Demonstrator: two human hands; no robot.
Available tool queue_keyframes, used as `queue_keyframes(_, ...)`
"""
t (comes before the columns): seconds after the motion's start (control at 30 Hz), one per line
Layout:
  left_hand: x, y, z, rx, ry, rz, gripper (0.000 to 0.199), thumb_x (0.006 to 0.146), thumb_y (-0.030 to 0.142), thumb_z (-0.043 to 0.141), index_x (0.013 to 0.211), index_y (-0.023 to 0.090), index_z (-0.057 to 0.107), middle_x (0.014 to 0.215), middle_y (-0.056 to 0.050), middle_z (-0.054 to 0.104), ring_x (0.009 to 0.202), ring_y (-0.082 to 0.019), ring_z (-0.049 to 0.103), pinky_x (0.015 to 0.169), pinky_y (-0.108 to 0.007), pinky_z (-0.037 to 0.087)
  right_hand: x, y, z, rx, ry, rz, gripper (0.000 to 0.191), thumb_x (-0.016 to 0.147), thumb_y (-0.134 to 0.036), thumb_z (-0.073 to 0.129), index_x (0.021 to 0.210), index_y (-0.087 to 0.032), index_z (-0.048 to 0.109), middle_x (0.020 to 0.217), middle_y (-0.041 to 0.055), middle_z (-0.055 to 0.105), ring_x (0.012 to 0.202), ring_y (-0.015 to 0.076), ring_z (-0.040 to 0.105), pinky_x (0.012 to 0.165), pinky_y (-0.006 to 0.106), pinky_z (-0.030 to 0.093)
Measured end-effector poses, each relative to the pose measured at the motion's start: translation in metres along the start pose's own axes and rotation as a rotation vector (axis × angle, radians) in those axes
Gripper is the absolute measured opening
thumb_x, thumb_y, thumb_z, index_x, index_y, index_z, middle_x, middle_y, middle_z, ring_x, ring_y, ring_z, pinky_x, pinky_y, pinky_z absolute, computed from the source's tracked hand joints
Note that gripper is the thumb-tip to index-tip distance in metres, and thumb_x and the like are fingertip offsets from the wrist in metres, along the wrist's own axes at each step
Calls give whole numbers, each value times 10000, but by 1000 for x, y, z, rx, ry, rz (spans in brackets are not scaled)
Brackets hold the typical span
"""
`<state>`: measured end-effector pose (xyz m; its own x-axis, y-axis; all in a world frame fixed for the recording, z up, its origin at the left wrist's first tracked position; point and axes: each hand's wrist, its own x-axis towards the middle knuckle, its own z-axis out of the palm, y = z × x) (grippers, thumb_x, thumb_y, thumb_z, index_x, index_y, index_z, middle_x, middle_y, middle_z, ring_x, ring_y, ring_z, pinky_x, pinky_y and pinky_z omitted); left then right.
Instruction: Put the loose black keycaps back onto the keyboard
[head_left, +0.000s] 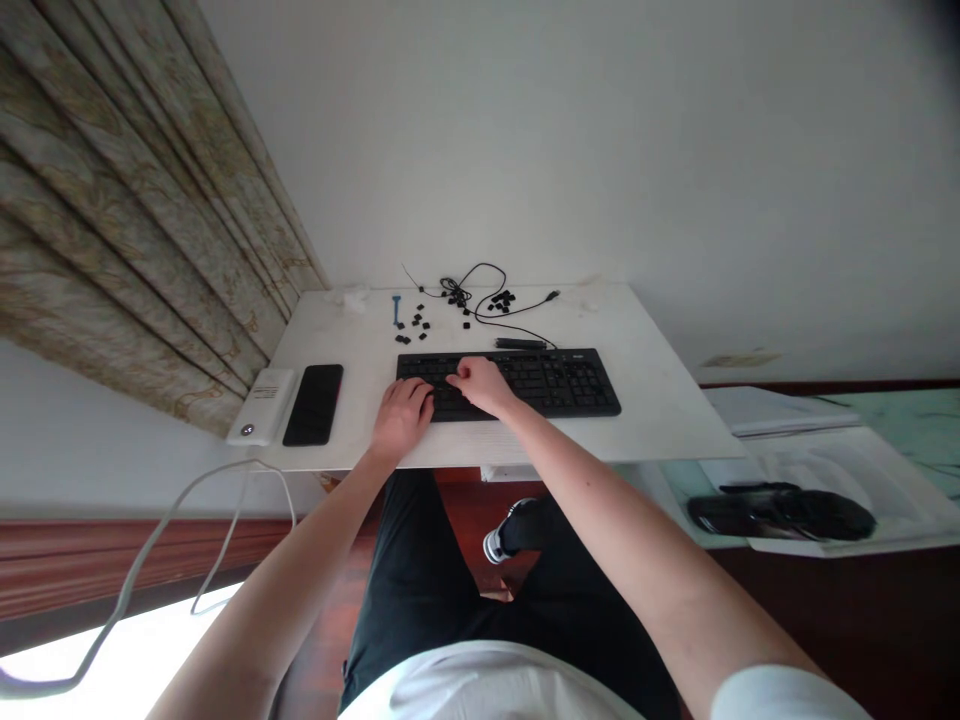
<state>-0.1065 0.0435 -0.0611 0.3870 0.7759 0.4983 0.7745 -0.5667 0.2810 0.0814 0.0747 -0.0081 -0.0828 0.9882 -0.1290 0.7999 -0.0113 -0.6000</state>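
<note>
A black keyboard [559,385] lies near the front edge of the white table. Over its left end rests my left hand [403,412], fingers spread out and lying on the frame and keys. My right hand [481,384] is curled in a pinch above the left-middle keys; what it holds, if anything, is too small to make out. Loose black keycaps [423,336] are scattered behind the keyboard, with another cluster of keycaps [502,300] farther right. A blue tool [397,310], shaped like a short bar with wider ends, lies behind the left end.
A black phone [313,405] and a white box-shaped device [262,407] lie at the table's left. The keyboard's cable [491,267] coils at the back, near a dark strip [520,344]. Patterned curtains [135,180] hang left. Right and lower is a tray [795,545] with a black object [784,513].
</note>
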Motion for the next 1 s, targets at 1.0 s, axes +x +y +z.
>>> queue_keyframes(1.0,132,-101,8,40,-395,-518,99,722,273,721,778,193,700,865,-88,697,922,-256,636,826,-325,465,-46,70,10,-331,461,-134,403,1021,-376,407,731,-185,611,793,75,669,810,200,583,761,314,303)
